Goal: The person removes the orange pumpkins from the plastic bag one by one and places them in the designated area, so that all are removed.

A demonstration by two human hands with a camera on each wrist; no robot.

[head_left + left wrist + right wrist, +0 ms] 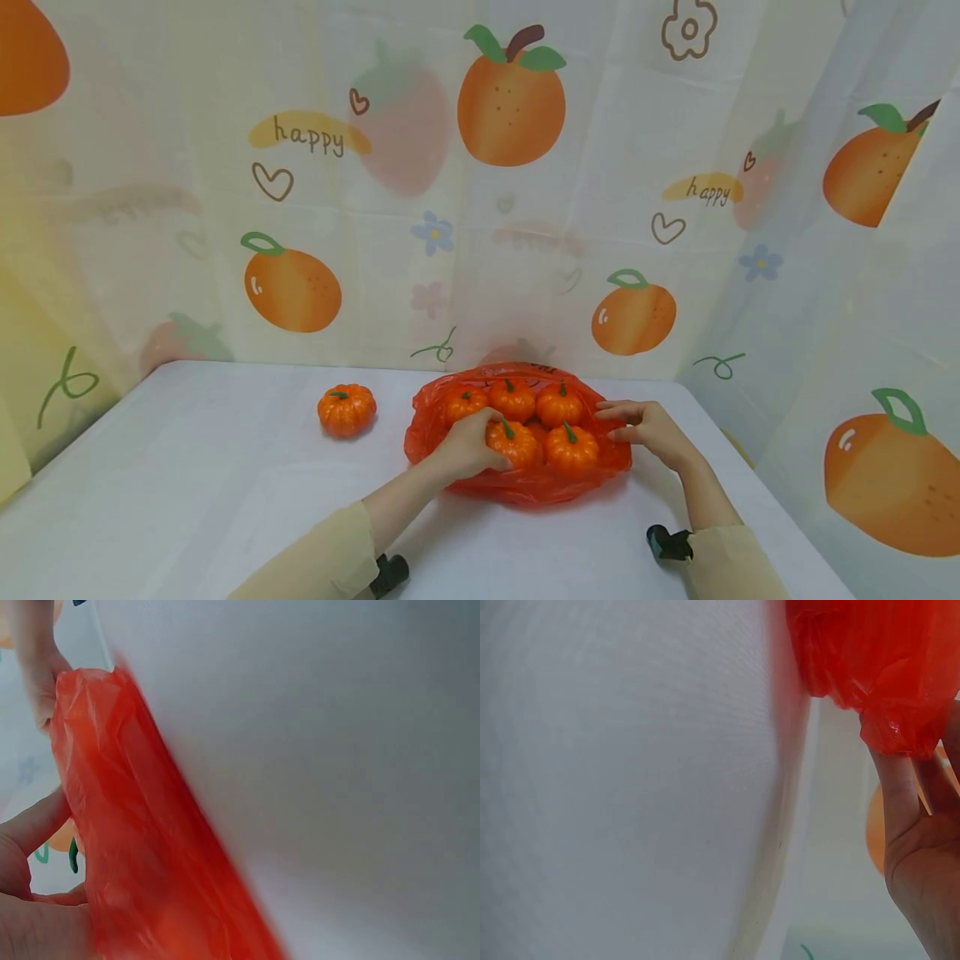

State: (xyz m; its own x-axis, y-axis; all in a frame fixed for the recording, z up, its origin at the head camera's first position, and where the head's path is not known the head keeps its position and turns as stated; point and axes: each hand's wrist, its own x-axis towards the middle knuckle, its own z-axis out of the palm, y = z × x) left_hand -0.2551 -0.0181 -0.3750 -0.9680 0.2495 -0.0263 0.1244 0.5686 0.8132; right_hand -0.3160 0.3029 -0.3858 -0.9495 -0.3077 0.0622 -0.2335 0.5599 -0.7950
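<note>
Sitting apart from the bag, a lone pumpkin.

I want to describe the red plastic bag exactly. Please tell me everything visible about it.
The red plastic bag is thin, crinkled and translucent. It lies open on the white table and holds five small orange pumpkins. The left hand reaches into it onto one pumpkin; the right hand touches its right edge.

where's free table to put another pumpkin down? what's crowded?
Free: the table left of the loose pumpkin, and the front strip between the sleeves. Crowded: the red bag with five pumpkins, the left hand on one, the right hand at its right edge.
</note>
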